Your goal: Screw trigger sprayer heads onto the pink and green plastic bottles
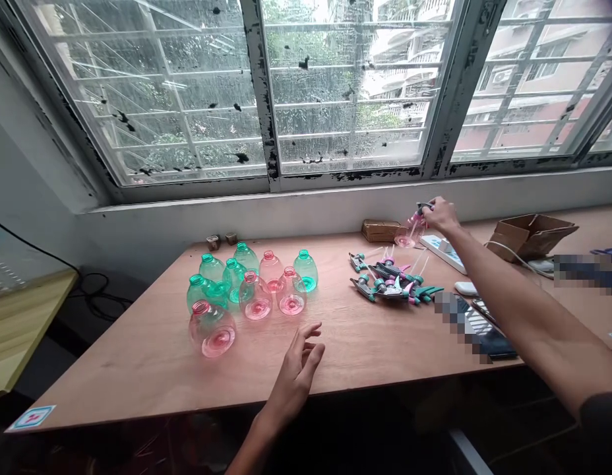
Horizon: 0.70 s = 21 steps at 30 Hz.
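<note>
At the back right of the table, my right hand (440,215) grips the dark spray head of a pink spray bottle (409,233). The bottle looks upright beside a brown cardboard box (380,231); whether its base touches the table I cannot tell. My left hand (302,361) hovers over the front edge with fingers apart and nothing in them. Nearest to it are pink bottles (291,291) without heads, grouped with green bottles (306,270). A pile of loose spray heads (392,280) with thin tubes lies between my two hands.
A white power strip (443,253) and an open cardboard box (531,236) with a cable across it stand at the right. A phone-like object (484,316) lies under my right forearm. Windows (306,92) line the back wall. Black cables (101,293) hang left of the table.
</note>
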Motion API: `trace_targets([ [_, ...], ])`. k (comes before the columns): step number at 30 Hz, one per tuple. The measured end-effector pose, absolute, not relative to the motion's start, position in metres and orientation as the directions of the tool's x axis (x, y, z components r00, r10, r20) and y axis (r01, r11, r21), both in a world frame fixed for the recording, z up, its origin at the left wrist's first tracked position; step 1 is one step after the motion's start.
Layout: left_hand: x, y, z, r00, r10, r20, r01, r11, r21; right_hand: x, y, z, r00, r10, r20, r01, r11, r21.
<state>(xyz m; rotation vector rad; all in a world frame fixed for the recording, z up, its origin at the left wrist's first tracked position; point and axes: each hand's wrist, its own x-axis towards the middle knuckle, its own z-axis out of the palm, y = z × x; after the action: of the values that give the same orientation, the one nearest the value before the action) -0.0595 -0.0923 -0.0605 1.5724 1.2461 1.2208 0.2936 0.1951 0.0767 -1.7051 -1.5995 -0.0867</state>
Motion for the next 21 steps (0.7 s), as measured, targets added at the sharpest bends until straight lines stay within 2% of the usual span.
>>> trace_targets([
  [5, -0.061, -0.092, -0.062, 0.082, 0.977, 0.197, 0.24, -0.211, 0.947, 0.291, 0.196, 0.05, 0.324, 0.868, 0.377, 0.827, -0.067, -0.558],
  [14, -0.059, -0.094, -0.06, 0.089, 0.977, 0.192, 0.24, -0.208, 0.948, 0.294, 0.188, 0.061, 0.318, 0.879, 0.354, 0.824, -0.072, -0.562],
  [16, -0.058, -0.093, -0.061, 0.075, 0.977, 0.2, 0.241, -0.212, 0.947, 0.291, 0.173, 0.067, 0.307, 0.87, 0.385, 0.835, -0.052, -0.548],
  [19, -0.06, -0.092, -0.061, 0.012, 0.973, 0.233, 0.262, -0.227, 0.938, 0.283, 0.128, 0.078, 0.234, 0.799, 0.554, 0.868, 0.084, -0.489],
  [20, -0.061, -0.091, -0.058, -0.026, 0.963, 0.267, 0.294, -0.247, 0.923, 0.282, 0.109, 0.08, 0.179, 0.688, 0.704, 0.88, 0.209, -0.427],
  [21, -0.063, -0.089, -0.055, -0.069, 0.945, 0.32, 0.349, -0.277, 0.895, 0.281, 0.091, 0.082, 0.152, 0.607, 0.78, 0.871, 0.29, -0.396],
])
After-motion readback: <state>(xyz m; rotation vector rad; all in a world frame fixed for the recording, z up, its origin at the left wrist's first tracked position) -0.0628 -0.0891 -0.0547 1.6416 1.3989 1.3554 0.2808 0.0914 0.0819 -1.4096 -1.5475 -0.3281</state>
